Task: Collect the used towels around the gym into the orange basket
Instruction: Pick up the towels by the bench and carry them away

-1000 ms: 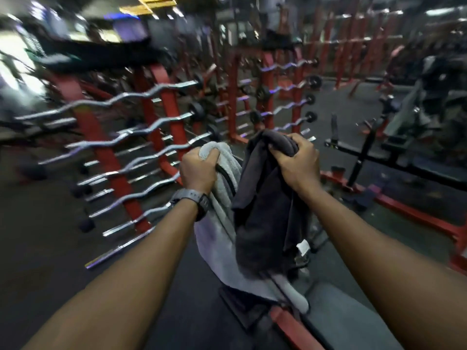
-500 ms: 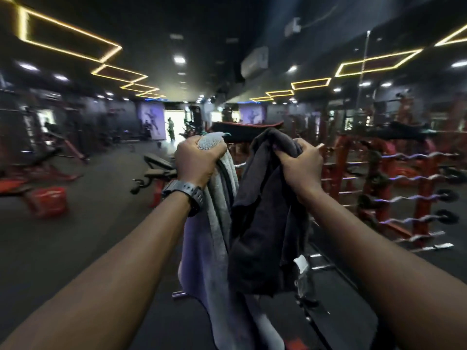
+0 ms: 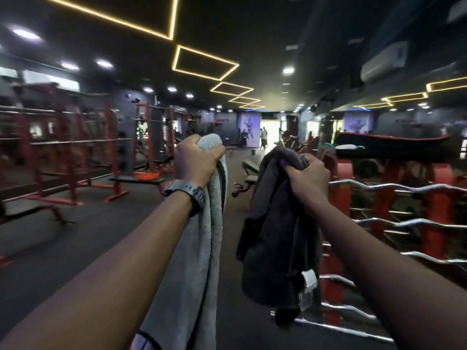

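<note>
My left hand (image 3: 194, 161) grips the top of a light grey towel (image 3: 194, 261), which hangs down past my forearm to the frame's bottom edge. My right hand (image 3: 309, 181) grips a bunched dark grey towel (image 3: 275, 238) with a white label near its lower end; it hangs free in the air. Both hands are held out in front of me at chest height, a short gap between the two towels. No orange basket is in view.
A red rack of curl bars (image 3: 404, 223) stands close on the right. Red power racks (image 3: 70, 152) and a flat bench (image 3: 137, 180) line the left. An aisle of dark floor (image 3: 101, 228) runs ahead towards a bright doorway (image 3: 270, 133) with distant people.
The view has swung left and up, from the bar rack to the long aisle. My hands have moved slightly apart, so the two towels now hang separately.
</note>
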`<action>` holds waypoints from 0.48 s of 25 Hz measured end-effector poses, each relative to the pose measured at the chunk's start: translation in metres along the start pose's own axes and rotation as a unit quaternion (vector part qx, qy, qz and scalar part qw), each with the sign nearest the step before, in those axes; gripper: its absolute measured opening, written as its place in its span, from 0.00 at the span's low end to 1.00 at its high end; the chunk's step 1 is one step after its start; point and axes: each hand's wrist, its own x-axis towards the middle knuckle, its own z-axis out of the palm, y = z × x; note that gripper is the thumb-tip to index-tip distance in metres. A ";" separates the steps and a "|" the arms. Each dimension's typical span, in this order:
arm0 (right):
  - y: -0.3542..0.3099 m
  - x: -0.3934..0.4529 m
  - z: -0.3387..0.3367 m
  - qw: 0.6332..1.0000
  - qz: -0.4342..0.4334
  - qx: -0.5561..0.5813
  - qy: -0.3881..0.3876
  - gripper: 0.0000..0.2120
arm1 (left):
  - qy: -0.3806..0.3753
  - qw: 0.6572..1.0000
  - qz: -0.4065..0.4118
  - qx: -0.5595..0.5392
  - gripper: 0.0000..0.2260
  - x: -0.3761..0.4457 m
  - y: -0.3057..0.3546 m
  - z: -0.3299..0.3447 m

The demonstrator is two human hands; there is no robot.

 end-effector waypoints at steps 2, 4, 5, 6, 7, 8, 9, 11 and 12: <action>-0.004 0.008 0.056 0.999 -0.006 0.012 -0.029 0.13 | 0.021 1.000 -0.005 0.020 0.09 0.029 -0.032 -0.017; -0.003 0.019 0.108 0.998 -0.008 0.031 -0.054 0.12 | 0.039 0.998 -0.005 0.042 0.08 0.057 -0.067 -0.028; 0.000 0.027 0.135 0.997 -0.006 0.042 -0.061 0.12 | 0.050 0.997 0.000 0.054 0.09 0.071 -0.083 -0.031; 0.003 0.034 0.158 0.996 -0.003 0.052 -0.067 0.12 | 0.058 0.996 0.005 0.065 0.10 0.083 -0.099 -0.032; 0.009 0.041 0.179 0.995 -0.004 0.062 -0.073 0.13 | 0.064 0.995 0.006 0.075 0.09 0.095 -0.113 -0.033; 0.015 0.051 0.204 0.994 -0.007 0.074 -0.080 0.13 | 0.072 0.994 0.006 0.085 0.08 0.108 -0.128 -0.030; 0.021 0.062 0.228 0.992 -0.012 0.084 -0.088 0.13 | 0.082 0.992 0.004 0.094 0.07 0.123 -0.141 -0.025; 0.033 0.088 0.273 0.988 -0.011 0.099 -0.116 0.11 | 0.097 0.990 0.001 0.106 0.08 0.154 -0.166 -0.010; 0.038 0.102 0.294 0.986 -0.006 0.105 -0.129 0.11 | 0.102 0.989 -0.001 0.109 0.08 0.170 -0.179 -0.001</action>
